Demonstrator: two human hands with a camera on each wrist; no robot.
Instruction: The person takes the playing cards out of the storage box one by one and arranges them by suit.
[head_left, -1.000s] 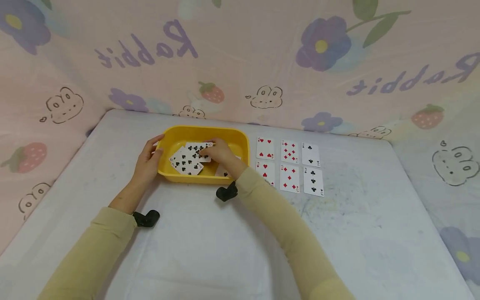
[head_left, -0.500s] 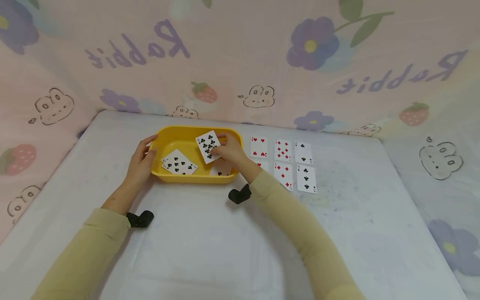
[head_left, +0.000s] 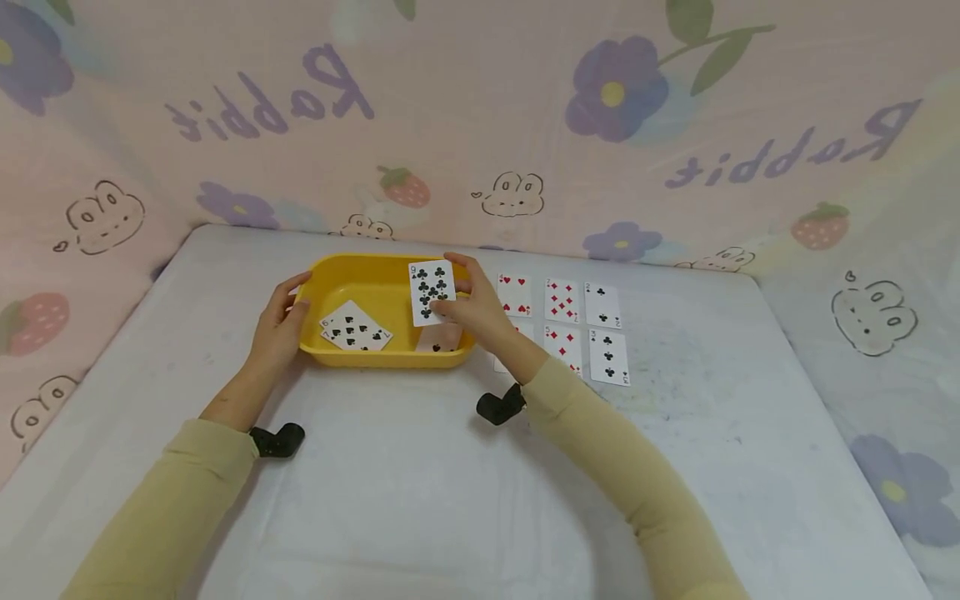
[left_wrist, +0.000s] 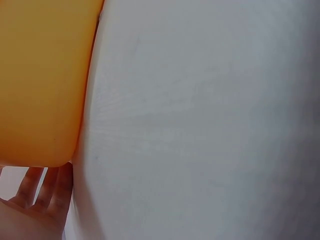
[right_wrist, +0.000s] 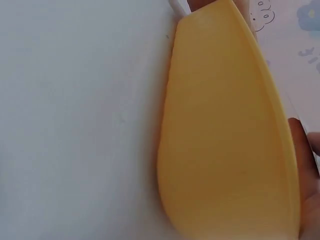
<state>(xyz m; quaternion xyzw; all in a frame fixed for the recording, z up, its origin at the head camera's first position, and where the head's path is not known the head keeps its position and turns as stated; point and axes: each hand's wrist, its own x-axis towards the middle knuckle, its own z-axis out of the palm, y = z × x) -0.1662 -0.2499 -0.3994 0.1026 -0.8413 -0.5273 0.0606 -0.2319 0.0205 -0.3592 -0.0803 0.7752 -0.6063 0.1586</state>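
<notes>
Between the thumb and fingers of my right hand [head_left: 486, 310], a nine of clubs playing card [head_left: 424, 283] is pinched face up over the right part of a yellow plastic tray [head_left: 382, 359]. My left hand [head_left: 276, 329] holds the tray's left end; the left wrist view shows its fingers [left_wrist: 59, 192] against the outer end wall. Inside the tray, a couple of overlapping spade cards [head_left: 356, 327] lie at the left. Another card [head_left: 437, 337] lies at the right, partly covered by the held card.
Right of the tray, face-up cards lie in two rows on the white table. These include a four of hearts [head_left: 516, 295], a seven of diamonds [head_left: 562, 301], a two of clubs [head_left: 602, 306] and a three of clubs [head_left: 609, 358]. Patterned cloth [head_left: 450, 100] rises behind the table.
My right hand has picked the nine of clubs off the pile in the tray, lifted it rightward and turned it upright. The left hand has stayed at the tray's end.
</notes>
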